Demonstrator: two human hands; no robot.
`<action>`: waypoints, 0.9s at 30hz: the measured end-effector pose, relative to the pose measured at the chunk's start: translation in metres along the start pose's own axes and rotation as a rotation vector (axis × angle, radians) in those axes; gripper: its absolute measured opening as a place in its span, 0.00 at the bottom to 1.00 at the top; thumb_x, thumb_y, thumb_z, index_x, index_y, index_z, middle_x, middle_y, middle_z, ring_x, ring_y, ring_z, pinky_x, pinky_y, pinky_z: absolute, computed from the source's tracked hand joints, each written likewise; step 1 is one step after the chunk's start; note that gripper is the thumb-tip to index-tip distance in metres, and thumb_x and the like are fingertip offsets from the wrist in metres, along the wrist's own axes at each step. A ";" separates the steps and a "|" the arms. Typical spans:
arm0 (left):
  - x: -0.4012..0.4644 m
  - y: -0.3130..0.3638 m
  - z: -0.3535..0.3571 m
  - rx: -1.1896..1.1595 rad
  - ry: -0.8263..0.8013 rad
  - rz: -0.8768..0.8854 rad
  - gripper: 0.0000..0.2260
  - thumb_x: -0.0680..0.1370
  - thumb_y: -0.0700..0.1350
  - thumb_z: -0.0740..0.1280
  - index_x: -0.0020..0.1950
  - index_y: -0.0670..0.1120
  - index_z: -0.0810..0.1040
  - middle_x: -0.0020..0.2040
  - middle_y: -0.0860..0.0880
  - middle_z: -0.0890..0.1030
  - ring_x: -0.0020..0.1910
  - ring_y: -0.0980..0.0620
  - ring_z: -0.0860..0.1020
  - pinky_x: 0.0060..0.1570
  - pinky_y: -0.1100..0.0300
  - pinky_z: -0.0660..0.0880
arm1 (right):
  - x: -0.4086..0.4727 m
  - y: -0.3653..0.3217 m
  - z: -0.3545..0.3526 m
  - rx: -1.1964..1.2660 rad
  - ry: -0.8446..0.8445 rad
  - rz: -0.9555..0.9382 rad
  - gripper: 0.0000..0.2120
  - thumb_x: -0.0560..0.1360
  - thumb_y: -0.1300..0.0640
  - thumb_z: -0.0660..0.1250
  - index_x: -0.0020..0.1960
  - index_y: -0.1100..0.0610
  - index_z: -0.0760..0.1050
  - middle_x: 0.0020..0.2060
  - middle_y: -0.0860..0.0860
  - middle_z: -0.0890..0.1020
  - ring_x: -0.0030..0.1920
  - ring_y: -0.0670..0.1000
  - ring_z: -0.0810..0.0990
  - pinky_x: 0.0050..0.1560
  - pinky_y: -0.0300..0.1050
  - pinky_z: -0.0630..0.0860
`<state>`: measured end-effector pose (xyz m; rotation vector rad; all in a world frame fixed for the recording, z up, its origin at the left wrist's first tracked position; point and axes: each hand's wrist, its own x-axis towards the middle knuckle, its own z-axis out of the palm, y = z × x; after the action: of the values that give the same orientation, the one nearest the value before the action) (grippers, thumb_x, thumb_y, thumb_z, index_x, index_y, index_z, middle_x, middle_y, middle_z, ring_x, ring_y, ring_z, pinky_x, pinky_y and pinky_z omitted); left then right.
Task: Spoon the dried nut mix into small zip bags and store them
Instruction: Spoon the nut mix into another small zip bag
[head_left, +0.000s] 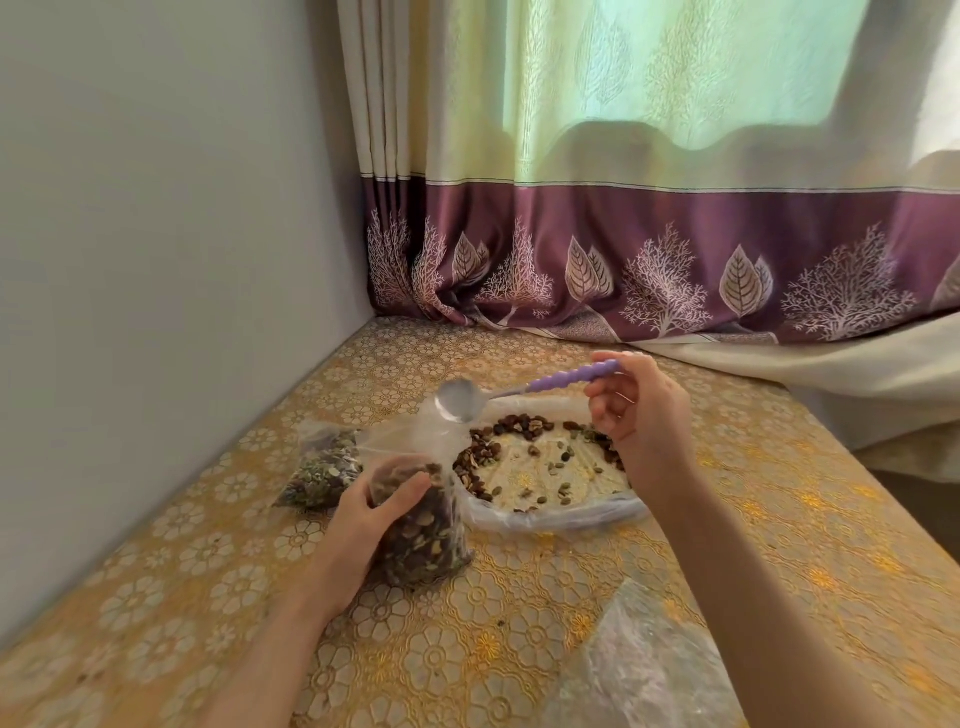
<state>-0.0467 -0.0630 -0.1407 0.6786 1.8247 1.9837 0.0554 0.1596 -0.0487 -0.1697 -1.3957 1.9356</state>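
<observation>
My left hand (363, 525) grips a small clear zip bag (423, 530) that stands on the table, well filled with dark nut mix. My right hand (636, 410) pinches the purple handle of a metal spoon (460, 400). The spoon's bowl is empty and hangs over the bag's open top. Behind the bag lies a large open plastic bag (561, 512) spread flat, with nut mix (519, 431) scattered mostly along its far and left sides. A second filled small bag (322, 470) lies to the left, near the wall.
The table carries a gold floral cloth (467, 649). A grey wall (156, 312) runs along its left edge and a purple-bordered curtain (623, 260) hangs at the back. Crumpled clear plastic (639, 670) lies at the front right.
</observation>
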 end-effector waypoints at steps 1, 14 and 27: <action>0.000 0.001 -0.001 -0.003 0.020 0.014 0.30 0.54 0.67 0.76 0.52 0.57 0.81 0.52 0.51 0.82 0.55 0.48 0.78 0.59 0.46 0.73 | 0.001 0.001 -0.004 -0.001 0.044 0.007 0.11 0.76 0.64 0.58 0.39 0.61 0.77 0.28 0.53 0.79 0.25 0.47 0.71 0.23 0.35 0.66; 0.001 0.000 -0.001 -0.023 0.106 0.023 0.26 0.56 0.68 0.74 0.48 0.57 0.82 0.49 0.51 0.84 0.49 0.52 0.81 0.51 0.55 0.75 | 0.002 0.038 -0.023 -0.437 0.149 0.026 0.13 0.77 0.63 0.60 0.36 0.63 0.77 0.24 0.51 0.80 0.23 0.46 0.71 0.22 0.33 0.66; 0.004 -0.002 0.000 -0.044 0.113 -0.005 0.27 0.53 0.69 0.75 0.47 0.59 0.83 0.48 0.52 0.84 0.48 0.54 0.81 0.52 0.54 0.74 | 0.002 0.057 -0.017 -0.269 0.093 0.426 0.13 0.77 0.62 0.62 0.37 0.63 0.79 0.28 0.56 0.82 0.27 0.49 0.79 0.27 0.36 0.74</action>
<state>-0.0498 -0.0609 -0.1422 0.5587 1.8385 2.0916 0.0351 0.1664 -0.1040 -0.7267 -1.6519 2.0288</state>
